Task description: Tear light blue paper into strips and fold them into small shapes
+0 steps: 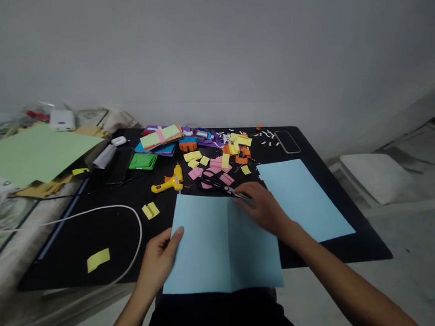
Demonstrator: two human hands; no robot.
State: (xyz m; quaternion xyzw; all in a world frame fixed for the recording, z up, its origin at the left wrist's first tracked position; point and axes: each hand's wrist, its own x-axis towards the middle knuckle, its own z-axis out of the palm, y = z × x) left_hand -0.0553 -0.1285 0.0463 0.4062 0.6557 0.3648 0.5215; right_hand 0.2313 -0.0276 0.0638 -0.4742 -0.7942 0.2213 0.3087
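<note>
Though near paper (201, 244) — glue gun (177, 178).

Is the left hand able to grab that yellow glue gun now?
Probably yes: the glue gun lies beyond the left hand, with nothing on top. That hand holds a creased blue sheet by its edge, so it would likely need to let go first.

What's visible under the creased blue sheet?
The table shows beside the creased sheet, dark clothing past its lower edge. The left hand grips its left edge, thumb on top; anything directly beneath is covered.
</note>
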